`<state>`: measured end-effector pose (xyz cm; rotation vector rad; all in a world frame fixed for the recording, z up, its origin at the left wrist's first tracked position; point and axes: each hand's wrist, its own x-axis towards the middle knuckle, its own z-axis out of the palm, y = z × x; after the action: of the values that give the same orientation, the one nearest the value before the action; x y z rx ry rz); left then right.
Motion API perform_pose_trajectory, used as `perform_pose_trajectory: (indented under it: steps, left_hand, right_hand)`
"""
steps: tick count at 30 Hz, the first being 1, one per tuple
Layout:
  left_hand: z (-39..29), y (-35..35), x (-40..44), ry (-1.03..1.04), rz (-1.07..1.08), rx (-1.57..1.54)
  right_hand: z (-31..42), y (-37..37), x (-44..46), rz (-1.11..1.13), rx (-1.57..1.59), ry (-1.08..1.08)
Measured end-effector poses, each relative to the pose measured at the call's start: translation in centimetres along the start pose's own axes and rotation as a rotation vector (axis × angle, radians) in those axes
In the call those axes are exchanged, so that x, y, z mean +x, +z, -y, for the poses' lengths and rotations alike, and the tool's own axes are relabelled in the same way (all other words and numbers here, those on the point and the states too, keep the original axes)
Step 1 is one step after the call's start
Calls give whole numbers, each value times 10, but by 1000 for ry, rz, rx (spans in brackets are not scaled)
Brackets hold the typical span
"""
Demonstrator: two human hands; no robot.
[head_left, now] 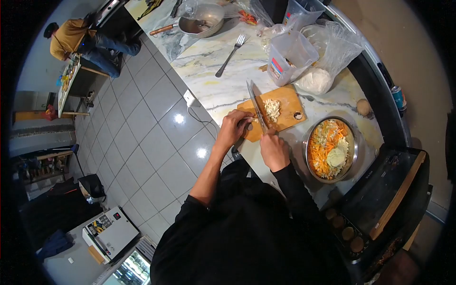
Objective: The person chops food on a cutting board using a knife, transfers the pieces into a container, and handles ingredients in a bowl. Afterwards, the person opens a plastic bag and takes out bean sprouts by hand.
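My right hand (274, 148) is wrapped round the handle of a large knife (256, 104), whose blade lies over the wooden cutting board (290, 97). My left hand (232, 127) is at the board's left part, fingers bent together beside the blade; a small pale piece shows at its fingertips. A pile of chopped pale pieces (272, 109) sits on the board, right of the blade. Just right of my right hand stands a metal bowl (354, 164) with shredded orange and pale vegetables (327, 147) and a pale yellowish mound (337, 157).
Behind the board are a clear plastic container (290, 56), a plastic bag (339, 45), a fork (231, 56) and a pan (206, 21). A black appliance (380, 194) borders the counter at right. Another person (76, 38) bends over a far table.
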<state>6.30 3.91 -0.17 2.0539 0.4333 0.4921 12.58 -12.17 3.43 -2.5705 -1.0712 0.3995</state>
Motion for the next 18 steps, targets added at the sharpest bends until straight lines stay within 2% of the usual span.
perform_pose_trajectory:
  steps: [2,6,13,18]
  left_hand:
    - [1,3,0,25,-5,10]
    - [3,2,0,80,-2,32]
    - [-4,-7,2,1,48,23]
    - [-13,-3,0,-66,28,-30]
  right_hand:
    - [-4,20,-1,-93,-89,-38]
    - [1,43,-3,-122,-303,27]
    - [-3,1,6,8,-72,-16]
    - [3,36,4,-85,-181,51]
